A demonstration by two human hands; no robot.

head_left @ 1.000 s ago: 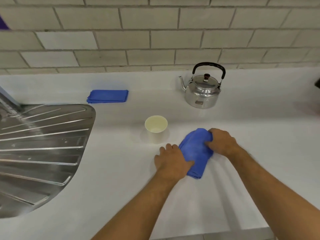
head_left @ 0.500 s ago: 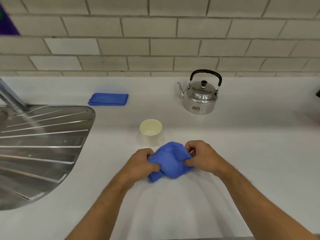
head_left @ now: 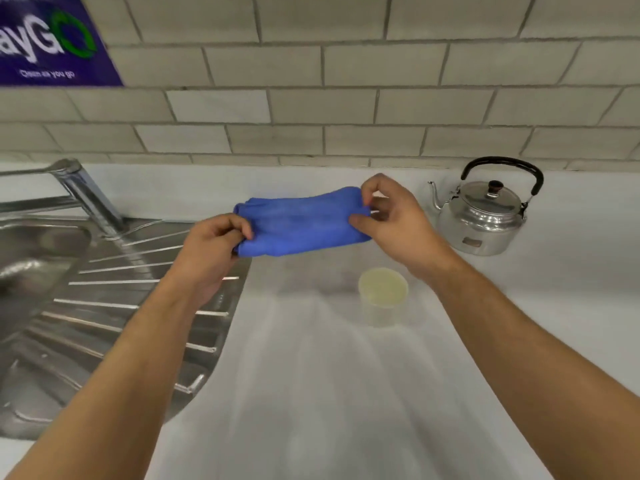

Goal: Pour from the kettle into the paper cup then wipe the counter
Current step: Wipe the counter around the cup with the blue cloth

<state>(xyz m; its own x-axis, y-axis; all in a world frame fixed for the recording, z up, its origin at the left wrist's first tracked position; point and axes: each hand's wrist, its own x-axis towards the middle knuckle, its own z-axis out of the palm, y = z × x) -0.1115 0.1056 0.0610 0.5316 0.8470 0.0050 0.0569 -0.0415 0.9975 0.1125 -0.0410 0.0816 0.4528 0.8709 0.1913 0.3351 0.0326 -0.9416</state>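
Note:
I hold a folded blue cloth (head_left: 301, 225) in the air above the white counter (head_left: 311, 393), stretched between both hands. My left hand (head_left: 211, 251) pinches its left end and my right hand (head_left: 394, 220) pinches its right end. The pale paper cup (head_left: 382, 292) stands upright on the counter below and slightly right of the cloth, under my right wrist. The steel kettle (head_left: 485, 216) with a black handle sits upright at the back right, spout pointing left, just right of my right hand.
A steel sink drainer (head_left: 121, 306) with ridges fills the left side, with a tap (head_left: 86, 195) behind it. A tiled wall (head_left: 329, 98) runs along the back, with a purple sign (head_left: 48, 39) at the top left.
Both hands lifted the cloth off the counter and spread it out between them. The view swung left, so the cup and kettle now sit further right; the second blue cloth is out of sight.

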